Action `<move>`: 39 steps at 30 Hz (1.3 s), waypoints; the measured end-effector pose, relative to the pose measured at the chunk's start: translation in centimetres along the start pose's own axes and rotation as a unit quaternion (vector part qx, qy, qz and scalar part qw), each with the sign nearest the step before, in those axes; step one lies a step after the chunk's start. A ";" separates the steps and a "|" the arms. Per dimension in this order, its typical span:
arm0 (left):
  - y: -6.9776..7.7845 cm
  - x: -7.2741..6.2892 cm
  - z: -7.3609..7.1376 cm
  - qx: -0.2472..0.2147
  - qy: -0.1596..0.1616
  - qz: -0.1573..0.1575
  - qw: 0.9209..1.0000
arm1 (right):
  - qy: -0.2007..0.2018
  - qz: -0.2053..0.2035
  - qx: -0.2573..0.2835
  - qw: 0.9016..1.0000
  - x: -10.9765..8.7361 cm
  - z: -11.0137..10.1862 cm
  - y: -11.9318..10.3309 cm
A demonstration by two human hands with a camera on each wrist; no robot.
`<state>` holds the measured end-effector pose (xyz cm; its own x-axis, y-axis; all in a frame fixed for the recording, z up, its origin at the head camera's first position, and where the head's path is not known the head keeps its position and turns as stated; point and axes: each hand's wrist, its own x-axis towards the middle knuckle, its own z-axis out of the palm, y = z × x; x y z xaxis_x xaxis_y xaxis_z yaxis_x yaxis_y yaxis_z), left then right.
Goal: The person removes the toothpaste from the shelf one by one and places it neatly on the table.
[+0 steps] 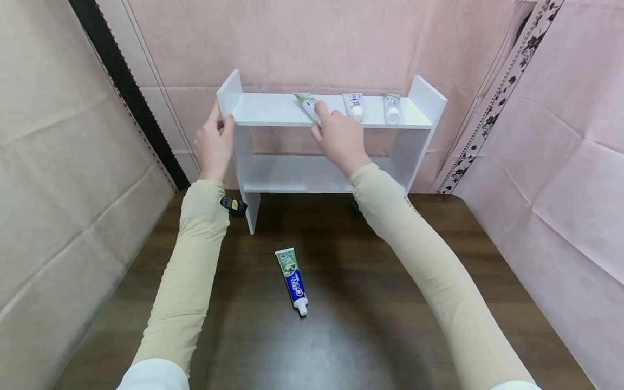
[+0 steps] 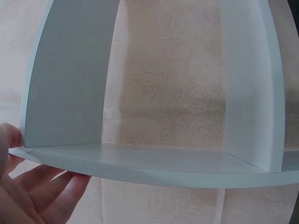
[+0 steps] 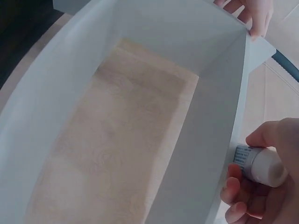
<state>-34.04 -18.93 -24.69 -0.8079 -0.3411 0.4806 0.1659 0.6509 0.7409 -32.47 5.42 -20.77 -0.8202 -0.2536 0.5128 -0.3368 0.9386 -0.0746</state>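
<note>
My left hand point(image 1: 213, 145) grips the left side panel of a white two-tier shelf point(image 1: 297, 174), at the height of its upper board. In the left wrist view its thumb and fingers lie on either side of the panel's edge. On the upper board, my right hand point(image 1: 343, 140) holds a tube point(image 1: 307, 104) by its capped end, and the tube lies slanted. The right wrist view shows the white cap point(image 3: 269, 168) between thumb and curled fingers. Right of this hand, a second tube point(image 1: 354, 106) and a third tube point(image 1: 392, 109) lie on the same board, caps forward.
A blue and green toothpaste tube point(image 1: 293, 281) lies on the dark wooden table point(image 1: 234, 325) in front of the shelf, cap toward me. Pink patterned cloth point(image 1: 331, 43) hangs behind the shelf, and pale cloth walls point(image 1: 551, 179) flank the table.
</note>
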 end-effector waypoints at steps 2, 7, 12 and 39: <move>0.0 0.0 0.0 0.000 0.000 -0.003 1.000 | 0.002 0.004 0.010 1.000 -0.2 0.3 0.0; -0.1 0.0 0.0 -0.002 -0.001 -0.001 1.000 | 0.069 -0.002 0.016 0.998 -0.8 0.8 0.0; 0.0 0.0 0.1 0.001 -0.003 -0.002 1.000 | 0.121 -0.007 0.026 0.992 -1.7 1.4 0.2; -0.3 0.0 -0.1 -0.006 -0.007 -0.012 1.000 | 0.171 -0.053 0.138 0.974 -9.1 -0.2 1.5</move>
<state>-34.02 -19.17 -24.87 -0.8197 -0.3476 0.4553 0.1524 0.6340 0.7582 -25.39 9.21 -25.35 -0.5885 -0.2081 0.7813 -0.5615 0.8005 -0.2097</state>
